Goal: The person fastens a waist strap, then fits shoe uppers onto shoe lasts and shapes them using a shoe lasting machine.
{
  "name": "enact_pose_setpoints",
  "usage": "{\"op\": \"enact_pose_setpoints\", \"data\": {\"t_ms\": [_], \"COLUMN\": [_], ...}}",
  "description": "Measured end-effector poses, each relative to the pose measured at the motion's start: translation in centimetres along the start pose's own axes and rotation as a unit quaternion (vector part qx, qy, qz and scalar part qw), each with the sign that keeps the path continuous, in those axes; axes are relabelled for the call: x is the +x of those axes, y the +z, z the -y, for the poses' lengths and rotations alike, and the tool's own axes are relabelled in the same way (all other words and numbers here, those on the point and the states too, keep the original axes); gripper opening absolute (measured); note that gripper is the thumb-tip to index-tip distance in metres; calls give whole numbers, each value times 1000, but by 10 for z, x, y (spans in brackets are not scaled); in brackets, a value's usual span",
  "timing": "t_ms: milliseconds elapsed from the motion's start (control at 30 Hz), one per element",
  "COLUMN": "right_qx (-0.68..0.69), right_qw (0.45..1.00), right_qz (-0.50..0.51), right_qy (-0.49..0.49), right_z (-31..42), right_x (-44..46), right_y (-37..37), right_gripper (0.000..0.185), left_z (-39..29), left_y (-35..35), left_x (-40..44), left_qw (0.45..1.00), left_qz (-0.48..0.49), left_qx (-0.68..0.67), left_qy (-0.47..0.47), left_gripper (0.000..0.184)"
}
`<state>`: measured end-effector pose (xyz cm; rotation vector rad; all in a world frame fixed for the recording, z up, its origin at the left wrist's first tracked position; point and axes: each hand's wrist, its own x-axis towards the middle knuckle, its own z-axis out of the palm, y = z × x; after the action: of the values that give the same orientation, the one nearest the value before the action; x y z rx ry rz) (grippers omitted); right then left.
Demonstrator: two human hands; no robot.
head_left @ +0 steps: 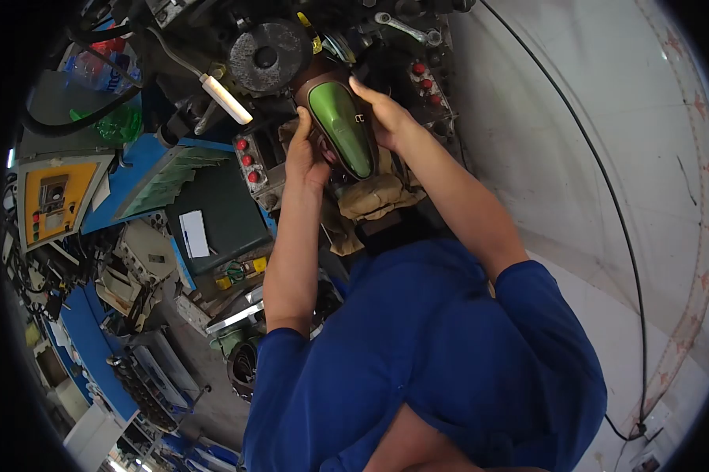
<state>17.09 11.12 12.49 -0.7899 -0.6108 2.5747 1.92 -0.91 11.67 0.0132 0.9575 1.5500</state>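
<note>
Between my two hands is a long, tapered green-and-dark-brown case-like object (340,126) with a small metal buckle on its right side. Its exact kind is unclear. My left hand (306,156) grips its left edge, thumb pointing up along it. On the opposite edge, my right hand (384,116) is closed around the upper part, with its thumb on the rim. The fingers under the object are largely hidden. Just above it is a round grey metal disc (252,59) with a central hole. Crumpled brown cloth or paper (380,197) lies below the object's narrow end.
A lit work lamp (227,100) hangs left of the disc. Red-capped machine blocks (247,160) flank my hands. A wrench (402,29) lies at the top. Left are a notepad (194,234), an orange control panel (55,197) and bottles (118,122). A black cable (598,149) crosses the right side.
</note>
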Motion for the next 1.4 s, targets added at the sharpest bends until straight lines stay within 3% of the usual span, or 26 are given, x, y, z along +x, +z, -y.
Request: {"op": "enact_pose_setpoints", "data": {"t_ms": [167,233,500,533,667,767,833,900,933,967,1000,1067,1100,1167,1300,1367,1400], "right_qx": [28,12,-70,-77,-132,-95,-269,-313,-276,-238,-248,-279,-272,-264,-274,-323,-351], "right_qw": [998,998,982,975,970,979,919,904,909,913,904,873,867,848,794,760,739], "right_qz": [-60,-48,-85,-91,-100,-104,-235,-214,-220,-225,-232,-263,-291,-346,-453,-492,-514], "right_qy": [1,-39,-154,-189,-177,-146,-166,-197,-222,-244,-260,-300,-299,-301,-297,-276,-257], "right_z": [-31,-35,-58,-61,-59,-58,-61,-63,-64,-64,-63,-61,-61,-63,-86,-117,-132], "right_x": [-11,-2,36,41,43,28,19,10,-9,-29,-48,-70,-80,-103,-149,-169,-182], "right_y": [-33,-40,-68,-70,-69,-58,-56,-71,-67,-63,-62,-86,-101,-140,-240,-320,-349], "right_gripper": [37,38,25,26,26,31,40,47,45,44,44,42,40,38,35,33,32], "left_z": [27,26,41,42,43,48,56,68,76,86,102,133,139,148,140,154,173], "left_y": [-32,-23,-45,-46,-48,-62,-91,-106,-114,-125,-148,-196,-202,-205,-185,-207,-224], "left_x": [13,10,46,46,48,57,64,68,66,65,70,79,76,70,42,29,26], "left_qw": [999,995,992,992,991,991,996,998,948,790,791,587,589,646,637,600,602], "left_qz": [15,0,28,32,25,31,-2,-36,-148,-246,-248,-129,-134,-130,-125,34,24], "left_qx": [-31,-95,-87,-87,-87,-81,-64,-41,273,555,552,796,795,750,760,788,787], "left_qy": [32,2,81,89,99,101,53,42,69,87,89,62,63,63,37,133,136], "left_gripper": [50,33,26,25,22,23,28,37,41,47,47,55,55,57,48,36,36]}}
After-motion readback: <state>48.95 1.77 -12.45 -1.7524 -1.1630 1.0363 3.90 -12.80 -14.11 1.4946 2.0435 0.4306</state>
